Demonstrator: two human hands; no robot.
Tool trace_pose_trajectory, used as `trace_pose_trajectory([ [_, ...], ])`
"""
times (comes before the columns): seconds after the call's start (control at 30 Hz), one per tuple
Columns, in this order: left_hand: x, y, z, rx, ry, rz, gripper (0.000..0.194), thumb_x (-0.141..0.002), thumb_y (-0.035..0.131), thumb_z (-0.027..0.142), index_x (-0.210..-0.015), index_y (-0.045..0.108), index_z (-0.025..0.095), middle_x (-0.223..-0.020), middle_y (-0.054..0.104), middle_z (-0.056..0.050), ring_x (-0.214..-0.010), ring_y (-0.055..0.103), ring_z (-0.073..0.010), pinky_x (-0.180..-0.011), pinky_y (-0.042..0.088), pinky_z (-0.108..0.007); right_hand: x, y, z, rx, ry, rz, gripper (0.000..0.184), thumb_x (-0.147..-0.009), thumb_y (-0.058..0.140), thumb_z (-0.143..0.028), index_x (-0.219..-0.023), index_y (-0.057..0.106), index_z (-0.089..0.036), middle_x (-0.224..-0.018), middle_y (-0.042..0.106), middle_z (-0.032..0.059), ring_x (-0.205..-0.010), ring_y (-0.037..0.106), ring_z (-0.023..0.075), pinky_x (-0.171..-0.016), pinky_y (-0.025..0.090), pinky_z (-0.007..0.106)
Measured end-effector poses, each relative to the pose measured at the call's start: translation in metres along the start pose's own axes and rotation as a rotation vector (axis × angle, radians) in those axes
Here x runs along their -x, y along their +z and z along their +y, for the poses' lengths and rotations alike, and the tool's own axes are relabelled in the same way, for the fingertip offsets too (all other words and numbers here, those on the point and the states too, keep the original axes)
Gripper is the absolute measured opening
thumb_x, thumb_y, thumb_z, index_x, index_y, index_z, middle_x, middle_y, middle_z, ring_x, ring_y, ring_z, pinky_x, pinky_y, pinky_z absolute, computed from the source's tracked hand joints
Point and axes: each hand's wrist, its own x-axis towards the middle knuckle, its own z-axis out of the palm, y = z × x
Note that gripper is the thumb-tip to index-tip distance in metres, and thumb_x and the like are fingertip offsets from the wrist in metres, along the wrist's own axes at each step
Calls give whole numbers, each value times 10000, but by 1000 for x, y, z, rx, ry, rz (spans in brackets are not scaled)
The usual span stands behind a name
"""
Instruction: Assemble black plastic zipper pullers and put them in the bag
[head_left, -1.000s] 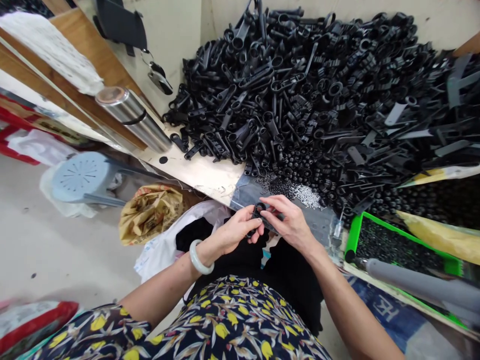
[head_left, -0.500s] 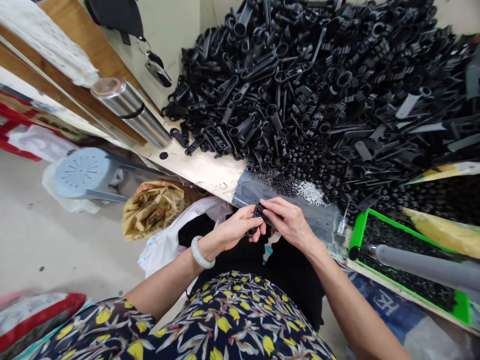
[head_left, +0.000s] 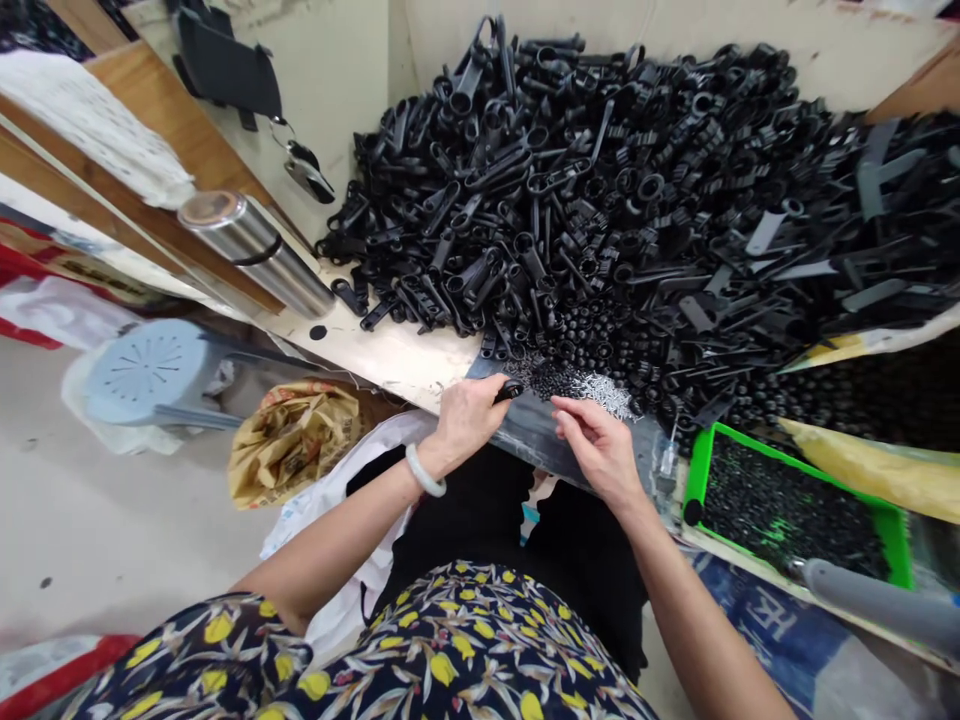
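Well, the heap of black parts [head_left: 540, 180] beyond both my hands is the largest thing here, lying loose and jumbled; judging by it, plenty is left, and I can't tell whether any of those pieces are finished. My bench [head_left: 412, 355] has its near edge just under my hands; pale board shows beyond and leftward of my left, giving some sliding room, while a dark strip [head_left: 540, 430] runs between them. Right of my right hand, the green tray [head_left: 699, 465] raises a rim that limits a sideways sweep. The steel flask [head_left: 270, 265] bounds the far left. My left hand [head_left: 465, 420] is closed round a small black part [head_left: 510, 390], held over the strip; how complete it is, I can't see. My right hand [head_left: 607, 455] has its fingers curled towards the thumb, perhaps on something tiny; I can't tell. Smallest, silver pins [head_left: 606, 393] lie just beyond it.
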Motion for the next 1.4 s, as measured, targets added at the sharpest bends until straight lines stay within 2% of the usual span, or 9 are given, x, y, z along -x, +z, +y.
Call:
trace_pose_trajectory([
  [0.2, -14, 11, -7, -183, 94, -82, 144, -948, 649, 292, -1047, 748, 257, -943, 786, -81, -852, 711, -263, -700, 393, -316, 0, -2, 0, 307, -120, 20, 277, -1070, 530, -393, -1143, 755, -250, -979, 725, 54, -785, 669, 185, -754, 545, 322],
  [0.37, -8, 5, -9, -89, 64, -38, 169, -984, 598, 349, -958, 718, 233, -876, 761, -69, -802, 693, -237, -681, 386, -304, -25, 15, -5, 625, -232, 18, 258, -1088, 495, -321, -1060, 740, -244, -990, 721, 45, -831, 677, 173, -737, 488, 286],
  [0.53, 7, -2, -12, 424, -125, 24, 212, -908, 672, 378, -801, 653, 196, -701, 666, -9, -656, 601, -161, -642, 403, -266, -43, 26, 0, 842, -312, -23, 289, -1109, 465, -320, -1044, 733, -233, -995, 688, 56, -844, 663, 174, -639, 408, 279],
  [0.67, 20, -8, -8, 988, -335, -103, 303, -855, 734, 458, -883, 653, 167, -586, 578, 37, -454, 388, -75, -466, 257, -230, -49, 22, 3, 861, -305, -44, 238, -1096, 502, -296, -1059, 729, -235, -1007, 685, 42, -827, 654, 171, -644, 395, 286],
  [0.83, 27, -7, -4, 1226, -397, -146, 344, -800, 804, 440, -898, 663, 142, -624, 619, 10, -466, 403, -57, -441, 230, -213, -49, 20, -2, 915, -329, -72, 234, -1087, 515, -299, -1027, 732, -236, -992, 687, 48, -860, 655, 184, -639, 388, 301],
  [0.93, 28, -1, -5, 1105, -365, -99, 312, -845, 758, 441, -899, 657, 151, -616, 629, 12, -459, 411, -65, -455, 264, -220, -41, 20, -7, 904, -351, -81, 246, -1095, 506, -300, -1038, 735, -231, -984, 699, 45, -862, 662, 177, -646, 404, 300],
  [1.1, 28, 0, -3, 668, -214, 23, 204, -914, 672, 368, -839, 668, 178, -635, 659, 14, -623, 623, -141, -654, 452, -253, -22, 19, -16, 743, -322, -56, 267, -1095, 496, -324, -1102, 750, -240, -1036, 730, 63, -872, 671, 182, -700, 450, 294],
  [1.27, 34, -2, 4, 450, -75, 67, 177, -947, 633, 294, -807, 667, 190, -685, 668, 8, -630, 604, -146, -651, 432, -259, -10, 30, -24, 175, -10, -24, 307, -1011, 612, -483, -935, 754, -222, -878, 727, 35, -668, 602, 155, -656, 486, 282],
  [1.4, 41, 4, 4, 361, -1, 91, 85, -957, 645, 249, -908, 698, 204, -784, 725, -12, -675, 651, -158, -673, 448, -254, -6, 40, -20, -87, 206, -46, 366, -895, 724, -558, -874, 748, -194, -773, 705, 27, -610, 569, 146, -578, 453, 266],
])
